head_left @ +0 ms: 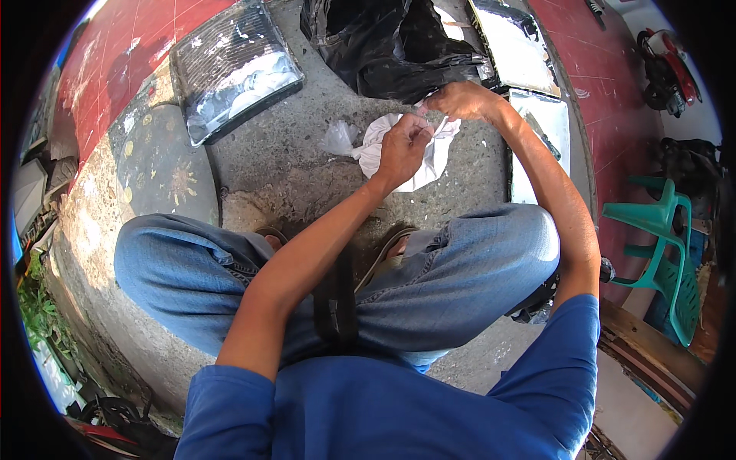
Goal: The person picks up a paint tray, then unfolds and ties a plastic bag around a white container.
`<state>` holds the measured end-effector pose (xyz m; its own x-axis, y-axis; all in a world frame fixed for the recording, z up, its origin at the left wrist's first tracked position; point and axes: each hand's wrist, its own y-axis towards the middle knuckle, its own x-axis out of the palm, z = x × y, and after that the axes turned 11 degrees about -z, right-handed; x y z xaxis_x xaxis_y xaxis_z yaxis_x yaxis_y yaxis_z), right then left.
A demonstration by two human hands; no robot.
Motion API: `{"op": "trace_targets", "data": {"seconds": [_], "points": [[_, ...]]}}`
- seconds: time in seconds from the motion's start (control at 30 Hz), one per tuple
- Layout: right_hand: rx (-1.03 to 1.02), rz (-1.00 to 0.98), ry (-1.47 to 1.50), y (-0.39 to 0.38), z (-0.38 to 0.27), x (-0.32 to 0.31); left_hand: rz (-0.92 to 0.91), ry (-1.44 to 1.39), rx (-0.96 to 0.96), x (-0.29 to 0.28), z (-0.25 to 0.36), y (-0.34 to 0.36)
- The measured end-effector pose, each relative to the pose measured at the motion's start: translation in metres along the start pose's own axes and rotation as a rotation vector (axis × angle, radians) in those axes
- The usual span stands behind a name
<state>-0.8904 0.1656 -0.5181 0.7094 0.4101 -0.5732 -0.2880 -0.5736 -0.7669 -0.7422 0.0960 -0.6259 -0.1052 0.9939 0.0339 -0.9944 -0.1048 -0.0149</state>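
On the concrete between my feet and the black plastic bag lies a crumpled white bag [423,175], thin and soft-looking. My left hand [404,150] is closed in a pinch at its upper edge. My right hand [463,102] reaches in from the right, fingers pressed together, close beside the left fingertips. A small pinkish bit shows between the two hands; what the right fingers grip is partly hidden. A small crumpled clear plastic bag [337,139] rests just left of the white one. Beyond my hands spreads the open black plastic bag [360,57].
A dark ribbed panel smeared with white [234,69] lies at the far left, near a dark round slab [172,165]. White-coated rectangular panels [523,50] line the right side. Further right stand a green plastic chair [663,230] and a wooden board [652,345].
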Motion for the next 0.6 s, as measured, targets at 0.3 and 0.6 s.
{"op": "trace_targets", "data": {"seconds": [0.3, 0.6], "points": [[-0.001, 0.181, 0.463, -0.035, 0.001, -0.003, -0.004, -0.191, 0.028, 0.013, -0.006, 0.005], [0.293, -0.228, 0.222, 0.007, 0.028, -0.015, -0.064, -0.184, -0.054, 0.01, 0.0, 0.004]]}}
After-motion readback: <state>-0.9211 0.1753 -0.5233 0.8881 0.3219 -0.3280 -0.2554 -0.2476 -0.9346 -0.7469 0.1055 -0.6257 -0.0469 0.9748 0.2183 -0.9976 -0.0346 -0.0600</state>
